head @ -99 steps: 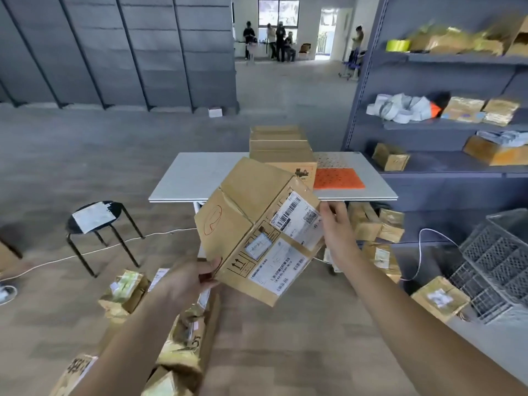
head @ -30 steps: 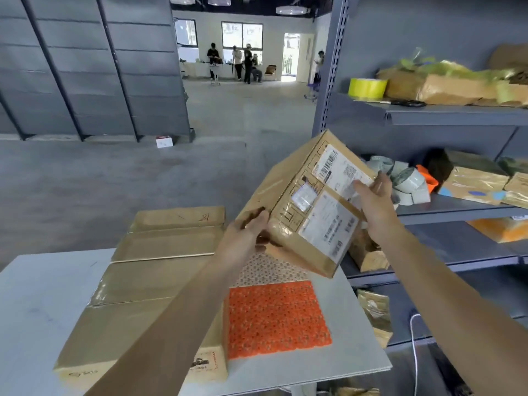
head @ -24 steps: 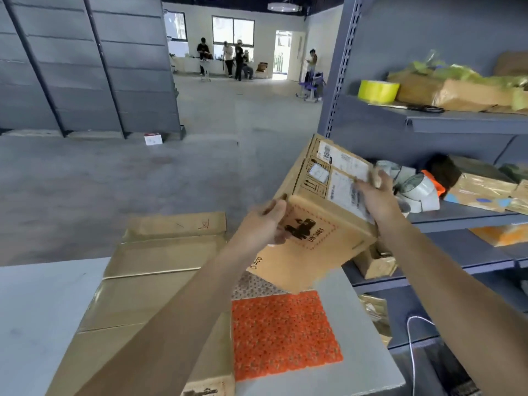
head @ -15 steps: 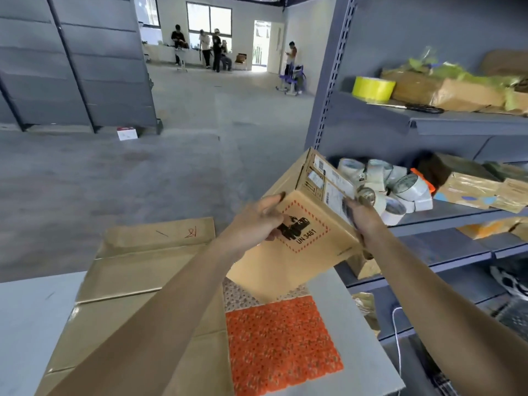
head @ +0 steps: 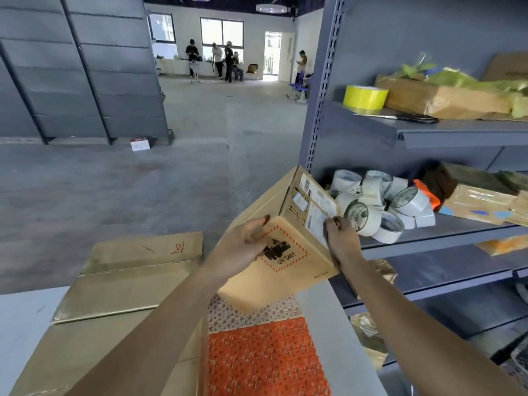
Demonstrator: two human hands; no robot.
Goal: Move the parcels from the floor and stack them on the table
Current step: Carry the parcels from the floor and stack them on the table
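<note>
Here's the box (head: 288,270) up in the air over the right end of the table (head: 20,324), tipped steeply, one corner pointing down at the patterned mat (head: 263,358); whether that corner touches the mat I cannot tell from here. The left hand (head: 243,247) grasps the near left edge, fingers curled over it and thumb by the printed warning mark. The right hand (head: 341,238) pinches the opposite edge right beside the shipping labels. So both hands are on it and neither has let go. To my eye the job now is setting it down cleanly, and that means levelling it first: bring the high far end down until the bottom face is flat, then lower it. The stack of boxes (head: 128,287) sits just to the left, so I'd square it against that side rather than drop it at an angle. The tape rolls (head: 380,212) on the shelf sit very near those right knuckles, so swinging the box that way risks knocking them. Keep the fingers on the side faces, not underneath, so they slip free once it rests
</note>
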